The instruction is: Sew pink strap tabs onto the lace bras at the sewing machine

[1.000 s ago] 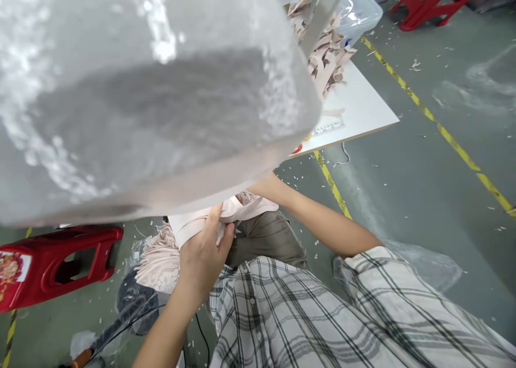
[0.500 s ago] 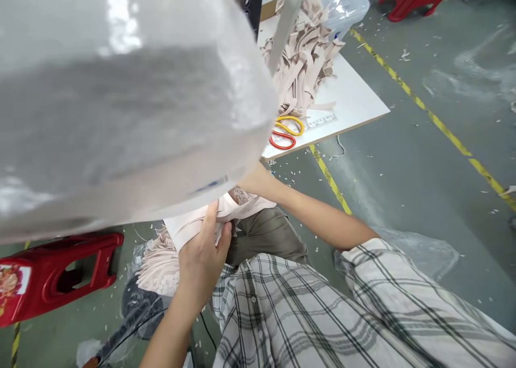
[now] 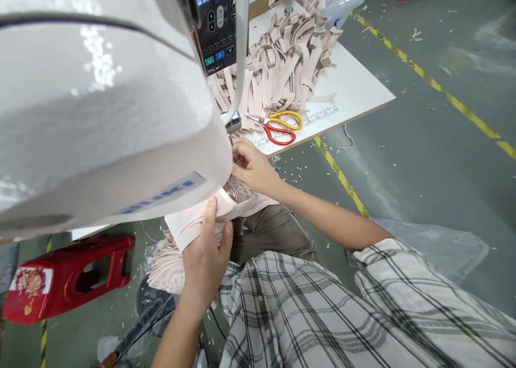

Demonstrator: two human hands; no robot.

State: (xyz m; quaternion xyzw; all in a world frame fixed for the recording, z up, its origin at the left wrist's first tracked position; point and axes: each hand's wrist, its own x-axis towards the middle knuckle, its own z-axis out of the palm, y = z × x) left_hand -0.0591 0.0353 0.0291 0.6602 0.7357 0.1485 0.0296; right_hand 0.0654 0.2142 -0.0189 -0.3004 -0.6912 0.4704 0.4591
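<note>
My left hand (image 3: 205, 257) grips the edge of a pale pink garment piece (image 3: 189, 220) with lace in it, index finger on top and thumb alongside. The cloth lies beneath the head of a white sewing machine (image 3: 121, 126), which hides much of it. My right hand (image 3: 256, 169) is raised at the machine's needle end, fingers curled and pinched together. Its fingertips are partly behind the machine head, so anything held there is hidden. Below it, a patch of lace (image 3: 244, 191) and a bit of metal show.
Scissors (image 3: 280, 127) with yellow and red handles lie on the white tabletop (image 3: 358, 93), beside a heap of pale pink strips (image 3: 290, 66). A control panel (image 3: 220, 29) stands behind. More garment pieces (image 3: 167, 266) hang at lower left, near a red stool (image 3: 72, 276).
The view has shifted, so the machine head covers less and the scissors and panel show more. My right hand's curled fingers have come into sight; the left keeps its hold on the cloth.
</note>
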